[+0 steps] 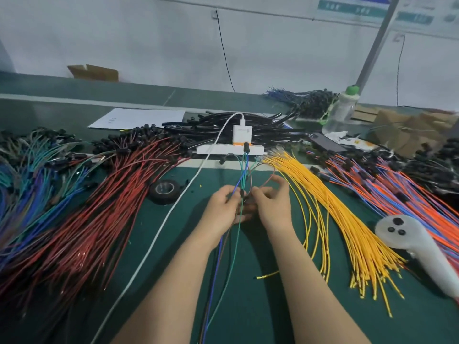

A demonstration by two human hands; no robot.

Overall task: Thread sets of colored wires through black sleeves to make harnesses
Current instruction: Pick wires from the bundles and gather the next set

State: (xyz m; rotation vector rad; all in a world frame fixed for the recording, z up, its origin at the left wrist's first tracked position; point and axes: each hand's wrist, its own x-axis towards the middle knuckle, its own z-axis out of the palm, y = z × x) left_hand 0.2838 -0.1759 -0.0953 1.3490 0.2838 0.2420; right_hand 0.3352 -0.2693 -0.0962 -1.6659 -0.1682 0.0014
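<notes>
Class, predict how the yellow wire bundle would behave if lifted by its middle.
Probably floppy: the yellow wires curve across the green mat. Likely to splay apart, since no tie shows and the near ends fan out. Probably light, each strand being thin.

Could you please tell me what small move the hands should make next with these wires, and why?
Probably the right hand should ease the black sleeve further along the wires, with the left hand holding them steady: the sleeve sits between both hands, and long wire tails trail toward the person.

Green table [248, 306]: red wires [99, 199], yellow wires [347, 219]
</notes>
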